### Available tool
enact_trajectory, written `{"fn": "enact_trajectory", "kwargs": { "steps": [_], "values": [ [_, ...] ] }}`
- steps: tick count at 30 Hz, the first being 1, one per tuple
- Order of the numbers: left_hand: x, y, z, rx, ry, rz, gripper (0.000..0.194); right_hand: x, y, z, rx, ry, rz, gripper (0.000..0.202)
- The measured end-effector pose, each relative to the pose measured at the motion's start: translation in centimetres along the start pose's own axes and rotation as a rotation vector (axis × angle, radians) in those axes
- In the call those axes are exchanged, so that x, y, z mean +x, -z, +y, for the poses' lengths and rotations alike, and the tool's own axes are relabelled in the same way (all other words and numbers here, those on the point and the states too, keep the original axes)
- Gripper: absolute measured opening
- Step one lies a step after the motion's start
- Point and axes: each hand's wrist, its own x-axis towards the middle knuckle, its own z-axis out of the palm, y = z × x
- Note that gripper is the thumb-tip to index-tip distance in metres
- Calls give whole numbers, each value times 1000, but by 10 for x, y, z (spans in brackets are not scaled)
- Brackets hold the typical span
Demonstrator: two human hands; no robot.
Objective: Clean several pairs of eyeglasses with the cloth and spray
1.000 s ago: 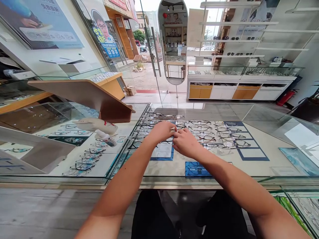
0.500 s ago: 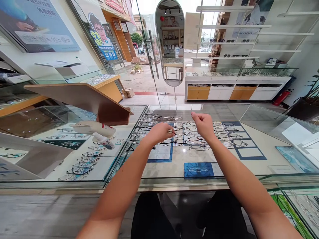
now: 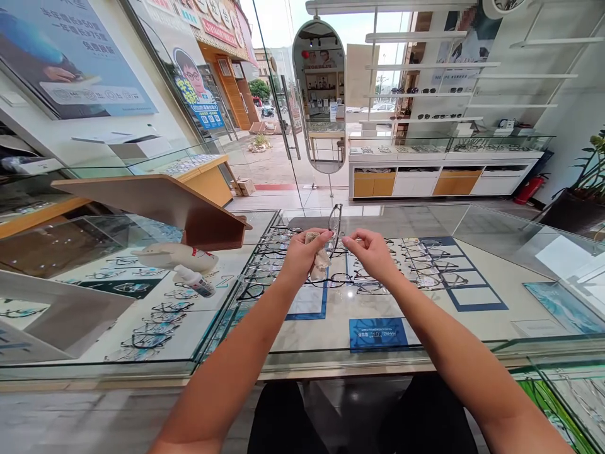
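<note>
A pair of thin dark-rimmed eyeglasses [image 3: 336, 222] stands on end between my hands, above the glass counter. My left hand [image 3: 301, 253] is closed, its thumb and fingers at the lens side of the eyeglasses. A crumpled beige cloth [image 3: 319, 263] hangs from the same hand. Just right of the frame is my right hand [image 3: 373, 253], its fingers curled and pinched; whether they grip a temple arm is hidden. Rows of eyeglasses [image 3: 270, 255] lie below and around both hands.
The glass-topped counter [image 3: 302, 350] carries a blue leaflet [image 3: 378, 333]. To the left are a small white bottle [image 3: 195, 281], a larger pale bottle [image 3: 174, 255] and a tilted brown board [image 3: 142, 192]. A glass panel [image 3: 534, 246] slants at the right. An oval mirror [image 3: 320, 94] stands beyond.
My right hand has come down and left, close to my left hand. The eyeglasses now stand upright between them, and more of the cloth shows. The view has tipped slightly upward.
</note>
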Motion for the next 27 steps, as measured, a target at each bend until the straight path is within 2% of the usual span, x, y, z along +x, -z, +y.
{"fn": "enact_trajectory", "kwargs": {
  "steps": [5, 14, 21, 27],
  "values": [
    [-7, -7, -2, -56, 50, -9, 56, -2, -3, 1, 65, -7, -34, 48],
    [-5, -3, -7, 55, -85, -84, 45, 0, 0, -2, 128, -57, -28, 49],
    [-8, 0, -6, 163, -112, -212, 55, 0, 1, -5, 139, -60, 12, 45],
    [-11, -3, -2, 250, -203, -228, 53, 1, 1, -5, 140, -41, 23, 39]
  ]
}}
